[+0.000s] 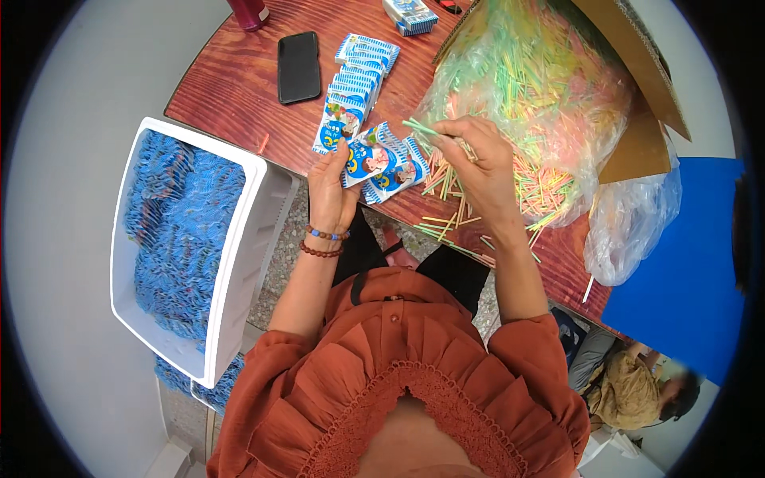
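Note:
My left hand (333, 185) is closed on the edge of a small blue-and-white packet (368, 162) at the table's near edge. Another such packet (397, 177) lies just right of it, partly overlapped. Beyond them, a row of overlapping packets (351, 99) stretches away across the table. My right hand (478, 151) pinches a few thin pale-green sticks (420, 127), their ends pointing left toward the packets. Below and beside this hand, loose pink, yellow and green sticks (458, 219) are scattered on the wood. Whether the held packet is open at its end I cannot tell.
A clear bag heaped with coloured sticks (542, 88) spills from a cardboard box (637, 56). A black phone (299, 68) and a dark red bottle (249, 13) lie farther back. At left stands a white bin (259, 191) full of blue packets. Another person (629, 390) sits lower right.

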`<state>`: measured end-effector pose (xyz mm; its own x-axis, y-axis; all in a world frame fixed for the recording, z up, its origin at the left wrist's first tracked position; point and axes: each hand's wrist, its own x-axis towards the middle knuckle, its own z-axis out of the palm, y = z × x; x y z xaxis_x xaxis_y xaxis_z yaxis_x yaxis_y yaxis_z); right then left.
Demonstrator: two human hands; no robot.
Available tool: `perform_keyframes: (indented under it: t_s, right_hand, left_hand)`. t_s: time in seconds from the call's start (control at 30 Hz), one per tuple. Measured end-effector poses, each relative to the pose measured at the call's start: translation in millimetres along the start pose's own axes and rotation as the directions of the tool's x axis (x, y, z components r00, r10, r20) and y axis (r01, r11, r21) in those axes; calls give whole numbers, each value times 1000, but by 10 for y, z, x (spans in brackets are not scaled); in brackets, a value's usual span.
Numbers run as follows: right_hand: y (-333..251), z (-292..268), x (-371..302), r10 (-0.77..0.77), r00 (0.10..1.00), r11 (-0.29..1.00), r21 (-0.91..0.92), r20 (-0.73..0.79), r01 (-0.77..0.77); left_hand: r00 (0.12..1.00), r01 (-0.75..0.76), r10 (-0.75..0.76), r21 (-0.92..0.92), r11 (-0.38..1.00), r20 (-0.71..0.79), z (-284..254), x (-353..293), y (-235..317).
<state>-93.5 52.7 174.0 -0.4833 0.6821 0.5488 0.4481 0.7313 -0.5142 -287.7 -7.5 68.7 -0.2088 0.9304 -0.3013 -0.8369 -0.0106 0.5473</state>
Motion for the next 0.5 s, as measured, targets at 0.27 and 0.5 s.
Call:
perform_keyframes:
  t_s: [0.27,0.5]
  right_hand:
    - [0,-140,133,315,842,888,177,438,-424]
    - [21,-54,310,127,893,983,66,432,-172]
  left_hand:
    - [999,-34,34,15,999,-8,24,11,17]
    - [992,-125,123,71,990,32,-25,39,-2]
